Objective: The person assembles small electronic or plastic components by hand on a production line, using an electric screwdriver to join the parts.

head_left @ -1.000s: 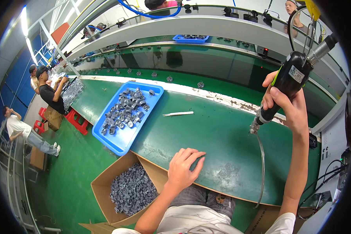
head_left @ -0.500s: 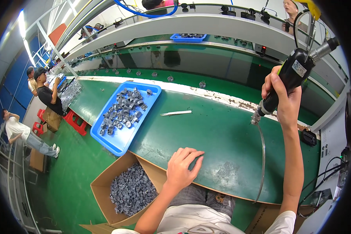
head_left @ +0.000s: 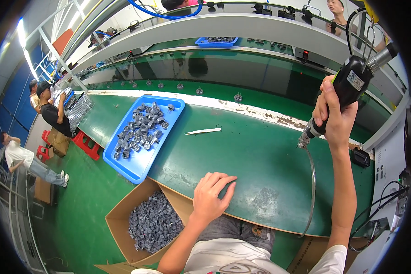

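Grips the black power tool (head_left: 351,84) in the right hand (head_left: 335,112), wrapped firmly round it, above the right side of the green bench (head_left: 269,164); rests the left hand (head_left: 210,194) half-curled at the near edge, apparently holding nothing (though with palm hidden). Could snag the clear tube (head_left: 312,182) hanging below the tip if swung carelessly; could knock the white tweezers (head_left: 203,131) if lowered too far left.

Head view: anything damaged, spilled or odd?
Wear: the white strip along the far edge of the green bench is patchy, brown showing through, as if chipped; a pale, scuffed patch lies right of the left hand.
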The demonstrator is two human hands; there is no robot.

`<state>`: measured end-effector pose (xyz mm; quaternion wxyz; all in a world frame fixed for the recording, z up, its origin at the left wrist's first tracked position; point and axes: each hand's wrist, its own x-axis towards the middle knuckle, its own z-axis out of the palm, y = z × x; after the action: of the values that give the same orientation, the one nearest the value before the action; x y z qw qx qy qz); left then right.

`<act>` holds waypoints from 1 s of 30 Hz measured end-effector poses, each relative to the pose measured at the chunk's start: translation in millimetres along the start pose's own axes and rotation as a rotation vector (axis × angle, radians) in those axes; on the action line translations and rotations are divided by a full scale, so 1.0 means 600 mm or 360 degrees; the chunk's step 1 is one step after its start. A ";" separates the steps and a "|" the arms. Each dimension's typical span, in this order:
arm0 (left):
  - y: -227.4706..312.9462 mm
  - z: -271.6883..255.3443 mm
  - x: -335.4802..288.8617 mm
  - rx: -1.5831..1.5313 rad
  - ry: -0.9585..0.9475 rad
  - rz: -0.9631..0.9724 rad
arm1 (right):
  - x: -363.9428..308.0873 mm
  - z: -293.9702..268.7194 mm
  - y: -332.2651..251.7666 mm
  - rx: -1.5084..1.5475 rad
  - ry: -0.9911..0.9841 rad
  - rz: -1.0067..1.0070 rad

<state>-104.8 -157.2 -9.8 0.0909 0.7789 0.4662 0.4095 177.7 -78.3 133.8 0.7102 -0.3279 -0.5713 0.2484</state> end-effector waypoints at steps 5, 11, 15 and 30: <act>0.002 -0.006 0.004 -0.0004 -0.0009 0.0002 | 0.004 0.006 -0.010 -0.0119 0.0056 -0.0015; -0.008 -0.028 0.066 -0.0323 -0.0203 -0.0125 | 0.004 -0.003 -0.014 -0.0014 0.0072 -0.0054; -0.059 0.003 0.168 -0.0045 -0.0260 0.0213 | 0.005 -0.010 -0.009 -0.0130 0.0096 -0.0212; -0.193 0.171 0.418 0.0243 -0.0376 0.0564 | 0.010 -0.008 -0.024 -0.0123 0.0190 -0.0196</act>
<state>-48.6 131.8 2.0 0.0124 0.8958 0.3379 0.2885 183.4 -84.1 147.9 0.7437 -0.3336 -0.5562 0.1620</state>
